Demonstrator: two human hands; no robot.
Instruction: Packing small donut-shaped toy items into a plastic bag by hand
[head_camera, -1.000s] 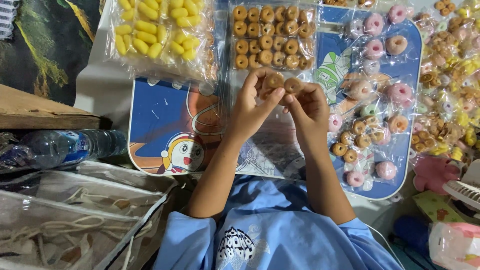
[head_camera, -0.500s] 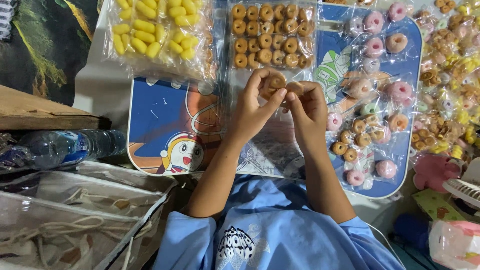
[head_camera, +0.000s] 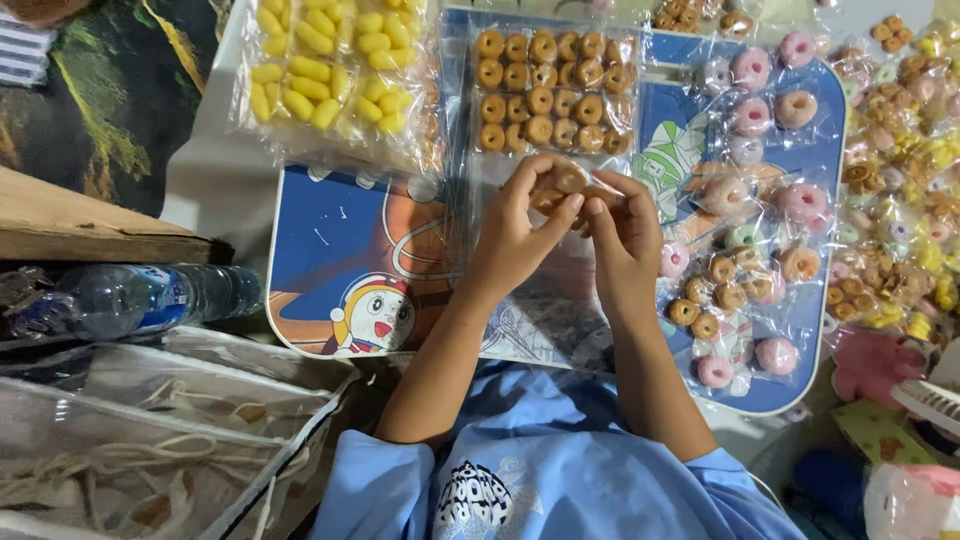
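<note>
Blue cartoon-printed counter (head_camera: 330, 250) lies under both hands. Left grip (head_camera: 515, 235) and right grip (head_camera: 625, 240) meet fingertip to fingertip, each pinching the small brown ring-shaped charms (head_camera: 565, 182) held between them, just below the bagged brown rings (head_camera: 545, 90).

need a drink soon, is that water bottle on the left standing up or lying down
Lying down. The clear plastic bottle rests on its side beside the blue cartoon tray, its length running left to right.
</note>
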